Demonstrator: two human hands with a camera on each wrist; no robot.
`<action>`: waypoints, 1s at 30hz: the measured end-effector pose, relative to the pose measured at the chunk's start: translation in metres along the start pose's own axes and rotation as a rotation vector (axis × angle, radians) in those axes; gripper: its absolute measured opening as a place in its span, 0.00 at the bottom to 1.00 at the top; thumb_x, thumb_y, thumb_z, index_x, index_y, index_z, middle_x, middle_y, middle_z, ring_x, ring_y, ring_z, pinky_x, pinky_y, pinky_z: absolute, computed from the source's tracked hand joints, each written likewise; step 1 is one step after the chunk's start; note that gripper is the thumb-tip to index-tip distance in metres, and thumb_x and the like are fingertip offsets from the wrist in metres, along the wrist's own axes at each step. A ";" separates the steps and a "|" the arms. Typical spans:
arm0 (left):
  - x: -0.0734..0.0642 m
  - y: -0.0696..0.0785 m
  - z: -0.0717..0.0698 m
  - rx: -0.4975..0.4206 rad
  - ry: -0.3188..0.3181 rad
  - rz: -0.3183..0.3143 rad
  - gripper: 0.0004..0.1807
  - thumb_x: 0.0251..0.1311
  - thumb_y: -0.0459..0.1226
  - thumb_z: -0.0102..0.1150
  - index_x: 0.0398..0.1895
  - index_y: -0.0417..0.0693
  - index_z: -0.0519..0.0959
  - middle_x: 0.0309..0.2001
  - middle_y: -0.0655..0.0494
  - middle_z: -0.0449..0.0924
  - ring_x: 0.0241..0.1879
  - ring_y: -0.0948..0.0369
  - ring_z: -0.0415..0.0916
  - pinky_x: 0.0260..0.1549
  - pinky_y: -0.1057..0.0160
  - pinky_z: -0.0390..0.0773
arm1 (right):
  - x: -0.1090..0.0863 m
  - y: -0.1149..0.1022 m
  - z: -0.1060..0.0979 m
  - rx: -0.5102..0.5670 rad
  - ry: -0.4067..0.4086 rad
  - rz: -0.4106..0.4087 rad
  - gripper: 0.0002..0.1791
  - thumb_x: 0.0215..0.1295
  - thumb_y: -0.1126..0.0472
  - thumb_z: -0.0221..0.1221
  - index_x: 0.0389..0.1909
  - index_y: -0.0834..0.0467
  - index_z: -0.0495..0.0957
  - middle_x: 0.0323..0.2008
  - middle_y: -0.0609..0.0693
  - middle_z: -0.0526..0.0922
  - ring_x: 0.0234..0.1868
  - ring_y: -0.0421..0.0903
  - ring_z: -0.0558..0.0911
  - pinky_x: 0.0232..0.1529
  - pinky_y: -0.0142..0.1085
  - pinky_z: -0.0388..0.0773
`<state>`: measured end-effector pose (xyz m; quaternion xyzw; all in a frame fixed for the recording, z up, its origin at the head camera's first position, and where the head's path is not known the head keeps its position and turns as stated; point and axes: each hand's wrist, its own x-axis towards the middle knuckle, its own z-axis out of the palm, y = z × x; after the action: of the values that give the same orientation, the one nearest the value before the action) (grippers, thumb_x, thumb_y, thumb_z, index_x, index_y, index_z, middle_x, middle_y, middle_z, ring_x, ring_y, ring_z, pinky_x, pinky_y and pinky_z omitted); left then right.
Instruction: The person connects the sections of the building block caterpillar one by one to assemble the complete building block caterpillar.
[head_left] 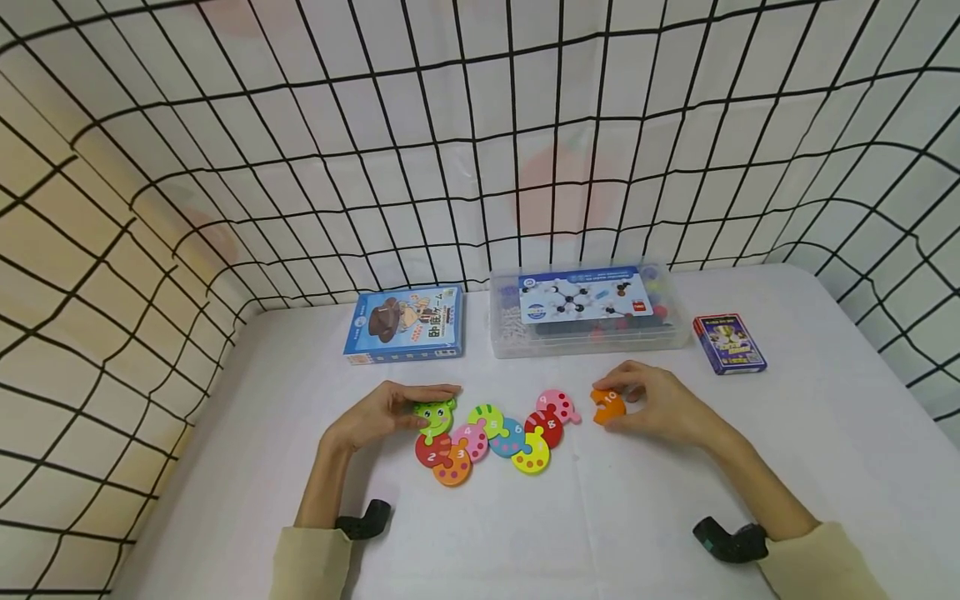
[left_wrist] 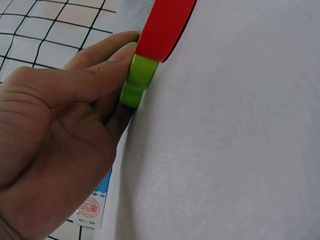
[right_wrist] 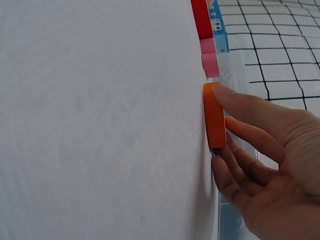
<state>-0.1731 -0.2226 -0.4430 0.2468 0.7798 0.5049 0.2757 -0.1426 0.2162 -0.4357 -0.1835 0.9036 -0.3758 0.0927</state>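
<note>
A chain of joined, numbered caterpillar puzzle pieces (head_left: 508, 436) lies in a zigzag on the white tablecloth. At its left end is the green head piece (head_left: 435, 417), which has a smiling face. My left hand (head_left: 380, 414) holds this head piece by its edge, thumb at the near side and fingers along the far side. In the left wrist view the thumb meets the green edge (left_wrist: 137, 80). To the right of the pink piece 9 (head_left: 557, 406), my right hand (head_left: 656, 406) pinches the orange piece 10 (head_left: 610, 406). A small gap separates these two pieces.
Behind the puzzle stand a blue game box (head_left: 406, 323) and a clear plastic case (head_left: 588, 337) with a molecule picture on its label. A small purple card box (head_left: 729, 343) lies at the right. Black wire mesh (head_left: 465, 140) surrounds the table's back and sides.
</note>
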 end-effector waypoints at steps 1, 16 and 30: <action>0.000 0.000 0.000 -0.001 0.000 -0.001 0.28 0.67 0.24 0.56 0.69 0.48 0.78 0.74 0.57 0.72 0.80 0.54 0.59 0.78 0.42 0.61 | 0.000 -0.001 0.001 0.003 -0.002 -0.003 0.24 0.56 0.56 0.77 0.55 0.55 0.86 0.50 0.51 0.85 0.49 0.46 0.82 0.54 0.33 0.82; 0.000 0.000 -0.001 0.013 -0.003 0.004 0.28 0.67 0.24 0.56 0.69 0.48 0.78 0.74 0.57 0.72 0.80 0.55 0.59 0.77 0.48 0.65 | 0.002 -0.016 0.017 0.089 0.027 -0.013 0.24 0.55 0.53 0.77 0.53 0.54 0.87 0.49 0.48 0.85 0.47 0.44 0.81 0.49 0.31 0.84; 0.000 0.000 -0.001 0.000 -0.005 0.003 0.27 0.68 0.24 0.56 0.69 0.49 0.78 0.74 0.57 0.72 0.80 0.54 0.59 0.77 0.41 0.62 | 0.003 -0.016 0.026 0.095 0.102 0.018 0.23 0.50 0.52 0.80 0.48 0.52 0.89 0.43 0.44 0.86 0.44 0.43 0.80 0.47 0.31 0.82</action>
<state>-0.1736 -0.2231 -0.4430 0.2490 0.7788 0.5049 0.2768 -0.1329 0.1878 -0.4427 -0.1513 0.8900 -0.4262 0.0584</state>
